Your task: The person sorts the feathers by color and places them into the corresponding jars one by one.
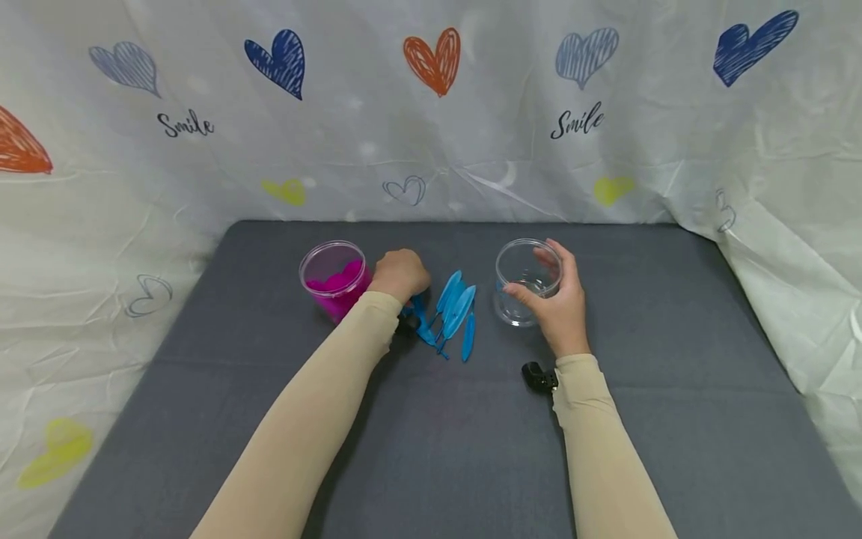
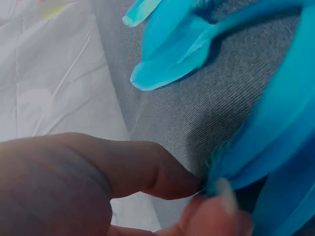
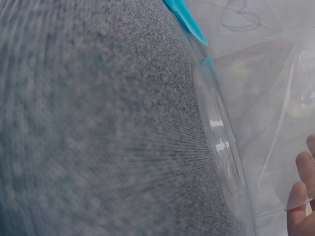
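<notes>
Step in hand, I'd judge: taking one feather (image 2: pixel 256 147) out of the loose bunch; L hand (image 1: pixel 402 274) is pinching it near one end betw. thumb & index, per L wrist view. R hand (image 1: pixel 566 311) is curled round clear cup (image 1: pixel 513 271), prob. to steady it. Next move calls for, I'd say, a light pinch & straight lift, so neighbours don't drag along. Places rel. to clear cup: feathers (image 1: pixel 459 309) lie near it, to its L, on table (image 1: pixel 431 449); L hand is farther L, at their outer edge; pink cup (image 1: pixel 334 298), w/ pink bits (image 1: pixel 337 278) inside, is farthest L, just past that hand. Count: 2 cups (1 pink-filled, 1 clear), 2 hands, min. 4 feathers, exact no. hidden by overlap & L hand; pink bits bunched, can't count.
</notes>
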A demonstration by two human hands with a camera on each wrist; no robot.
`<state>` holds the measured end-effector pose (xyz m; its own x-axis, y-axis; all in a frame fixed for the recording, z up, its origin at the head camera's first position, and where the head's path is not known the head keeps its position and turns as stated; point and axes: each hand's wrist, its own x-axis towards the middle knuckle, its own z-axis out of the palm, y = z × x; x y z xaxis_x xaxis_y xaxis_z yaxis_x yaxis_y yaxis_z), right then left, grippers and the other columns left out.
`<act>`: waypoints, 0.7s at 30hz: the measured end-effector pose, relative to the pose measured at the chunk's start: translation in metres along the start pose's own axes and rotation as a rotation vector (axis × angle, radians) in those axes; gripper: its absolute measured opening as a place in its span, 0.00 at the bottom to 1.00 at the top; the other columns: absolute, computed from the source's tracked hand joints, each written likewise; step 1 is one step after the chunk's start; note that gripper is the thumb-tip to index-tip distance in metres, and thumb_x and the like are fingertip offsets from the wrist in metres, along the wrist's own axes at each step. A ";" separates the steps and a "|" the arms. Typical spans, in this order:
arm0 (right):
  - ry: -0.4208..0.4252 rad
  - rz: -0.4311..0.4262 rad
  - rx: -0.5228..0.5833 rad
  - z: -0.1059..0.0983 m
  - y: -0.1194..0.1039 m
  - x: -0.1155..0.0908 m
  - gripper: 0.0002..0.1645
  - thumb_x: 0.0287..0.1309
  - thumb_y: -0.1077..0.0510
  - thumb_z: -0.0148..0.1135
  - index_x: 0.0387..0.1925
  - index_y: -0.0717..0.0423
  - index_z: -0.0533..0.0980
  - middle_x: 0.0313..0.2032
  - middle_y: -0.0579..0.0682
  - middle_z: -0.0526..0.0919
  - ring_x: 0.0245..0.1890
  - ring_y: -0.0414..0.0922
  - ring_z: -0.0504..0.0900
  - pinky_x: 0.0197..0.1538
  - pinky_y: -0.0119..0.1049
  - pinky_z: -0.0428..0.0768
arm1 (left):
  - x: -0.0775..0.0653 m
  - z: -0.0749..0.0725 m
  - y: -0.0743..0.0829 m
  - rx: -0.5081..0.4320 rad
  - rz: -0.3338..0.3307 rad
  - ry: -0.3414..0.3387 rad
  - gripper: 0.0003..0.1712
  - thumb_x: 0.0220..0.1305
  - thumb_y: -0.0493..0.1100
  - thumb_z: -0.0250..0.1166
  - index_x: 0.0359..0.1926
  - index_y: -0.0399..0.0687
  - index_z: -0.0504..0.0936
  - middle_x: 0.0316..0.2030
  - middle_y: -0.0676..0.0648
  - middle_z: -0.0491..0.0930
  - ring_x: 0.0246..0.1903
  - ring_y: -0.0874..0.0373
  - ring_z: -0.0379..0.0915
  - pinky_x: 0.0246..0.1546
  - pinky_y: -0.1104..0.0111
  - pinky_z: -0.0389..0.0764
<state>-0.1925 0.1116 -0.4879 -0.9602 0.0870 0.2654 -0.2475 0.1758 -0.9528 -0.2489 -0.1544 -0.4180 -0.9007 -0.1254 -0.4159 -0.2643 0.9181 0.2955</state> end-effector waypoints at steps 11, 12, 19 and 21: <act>-0.018 -0.006 -0.018 0.001 -0.001 -0.001 0.57 0.54 0.41 0.86 0.80 0.34 0.64 0.73 0.44 0.78 0.77 0.46 0.72 0.80 0.57 0.69 | -0.002 0.006 -0.002 -0.005 0.024 0.004 0.16 0.71 0.49 0.67 0.36 0.39 0.86 0.26 0.42 0.84 0.17 0.54 0.82 0.21 0.67 0.84; -0.020 -0.008 -0.015 0.001 -0.001 -0.001 0.57 0.54 0.41 0.86 0.80 0.34 0.64 0.73 0.44 0.78 0.77 0.46 0.71 0.80 0.57 0.68 | -0.002 0.007 -0.002 -0.003 0.027 0.003 0.16 0.71 0.50 0.67 0.35 0.39 0.86 0.25 0.43 0.84 0.17 0.54 0.82 0.21 0.67 0.84; -0.036 -0.009 -0.023 0.001 -0.002 0.000 0.57 0.54 0.41 0.85 0.80 0.34 0.64 0.73 0.44 0.78 0.77 0.47 0.72 0.80 0.57 0.69 | -0.004 0.006 -0.002 -0.053 0.056 0.049 0.20 0.67 0.53 0.71 0.24 0.44 0.83 0.21 0.45 0.83 0.19 0.52 0.83 0.21 0.65 0.83; -0.048 -0.009 -0.027 0.001 -0.002 0.001 0.56 0.54 0.41 0.85 0.80 0.34 0.65 0.73 0.44 0.78 0.77 0.47 0.72 0.79 0.57 0.70 | -0.005 0.003 -0.001 -0.084 0.083 0.068 0.24 0.68 0.55 0.71 0.21 0.45 0.79 0.19 0.46 0.81 0.21 0.49 0.85 0.20 0.65 0.81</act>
<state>-0.1929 0.1102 -0.4865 -0.9633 0.0381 0.2657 -0.2529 0.2031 -0.9459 -0.2436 -0.1536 -0.4186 -0.9414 -0.0780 -0.3281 -0.2130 0.8918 0.3991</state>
